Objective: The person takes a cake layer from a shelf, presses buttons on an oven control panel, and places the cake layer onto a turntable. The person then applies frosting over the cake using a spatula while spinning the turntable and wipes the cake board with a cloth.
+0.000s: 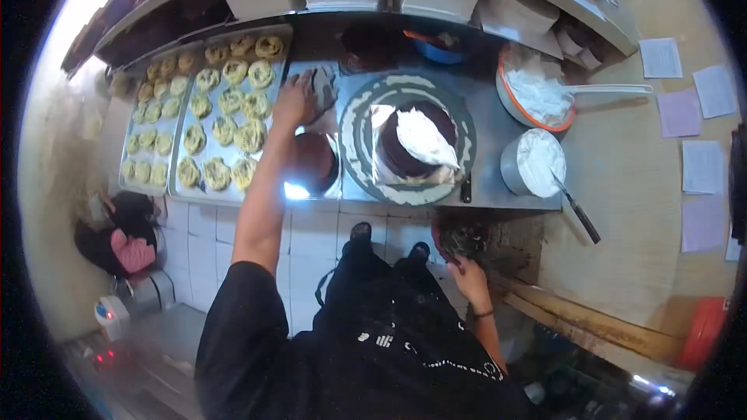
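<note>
A grey cloth (pixel 323 92) is touched by the left hand (pixel 292 101), at ten o'clock from the turntable (pixel 358 140); whether it is gripped cannot be told. The right hand (pixel 473 281) is held low at five o'clock, beside a dark-red rim (pixel 440 241); its grip cannot be made out either. Beneath the left forearm, at nine o'clock, a second cake (pixel 317 162) is partly covered from view; its top could be smeared if the arm were lowered or swept sideways. On the turntable, the dark cake (pixel 397 157) is topped by white cream (pixel 424 134), heaped off-centre towards four o'clock; an overhanging lobe could be dropped onto the board if the turntable were jolted. A knife (pixel 466 189) is left near the counter's edge at four o'clock and could be knocked off. At three o'clock, a spatula (pixel 579 216) is leaned out of a cream tub (pixel 516 169); its jutting handle could be caught by a sleeve.
</note>
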### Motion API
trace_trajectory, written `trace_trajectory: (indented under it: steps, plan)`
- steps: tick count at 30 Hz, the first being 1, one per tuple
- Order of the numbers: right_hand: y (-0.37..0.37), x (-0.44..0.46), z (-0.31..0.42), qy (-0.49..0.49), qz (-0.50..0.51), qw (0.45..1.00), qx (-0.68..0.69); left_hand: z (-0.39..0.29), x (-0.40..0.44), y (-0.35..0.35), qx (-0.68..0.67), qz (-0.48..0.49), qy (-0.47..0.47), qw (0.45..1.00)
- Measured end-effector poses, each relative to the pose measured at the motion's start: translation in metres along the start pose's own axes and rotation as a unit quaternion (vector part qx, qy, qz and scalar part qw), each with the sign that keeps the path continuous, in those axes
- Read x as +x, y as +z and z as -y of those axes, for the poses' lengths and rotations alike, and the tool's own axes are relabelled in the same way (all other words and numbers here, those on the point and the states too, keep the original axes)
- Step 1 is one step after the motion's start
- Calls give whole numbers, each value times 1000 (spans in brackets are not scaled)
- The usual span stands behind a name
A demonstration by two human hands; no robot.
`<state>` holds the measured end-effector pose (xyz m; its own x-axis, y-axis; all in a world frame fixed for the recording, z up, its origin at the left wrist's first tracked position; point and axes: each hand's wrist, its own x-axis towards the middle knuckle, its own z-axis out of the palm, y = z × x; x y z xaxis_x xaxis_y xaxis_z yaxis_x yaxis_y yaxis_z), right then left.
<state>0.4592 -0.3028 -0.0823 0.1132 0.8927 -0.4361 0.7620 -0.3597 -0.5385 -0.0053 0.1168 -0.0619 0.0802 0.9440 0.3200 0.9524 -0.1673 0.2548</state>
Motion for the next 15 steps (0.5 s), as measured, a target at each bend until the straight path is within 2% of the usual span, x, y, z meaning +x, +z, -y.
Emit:
trace_trajectory:
  steps: [1, 2, 4, 6, 8, 10, 12, 13, 14, 15]
  plan:
    - [2, -5, 9, 1, 17, 1000, 9, 16, 14, 36, 19, 26, -11, 999]
    - [-5, -6, 30, -9, 62, 997, 45, 44, 20, 64, -11, 142, -35, 989]
    - [-33, -6, 90, -22, 154, 981, 114, 32, 30, 54, 1, 173, -79, 982]
    - [-55, 2, 161, -113, 174, 957, 203, 51, 39, 50, -106, 88, -103, 985]
    - [-60, 19, 227, -200, 145, 926, 286, 56, 34, -2, -276, 23, -155, 948]
    - [-56, 43, 286, -263, 98, 895, 347, 53, 6, -79, -466, -12, -205, 861]
    - [-55, 70, 347, -317, 45, 870, 375, 28, -37, -150, -594, -21, -221, 773]
    - [-42, 95, 372, -332, 80, 846, 410, 0, -57, -179, -636, -22, -221, 739]
    - [-26, 109, 396, -350, 104, 848, 383, -65, -66, -216, -688, -50, -241, 683]
    - [-11, 123, 420, -369, 127, 849, 357, -49, -85, -198, -626, -51, -174, 759]
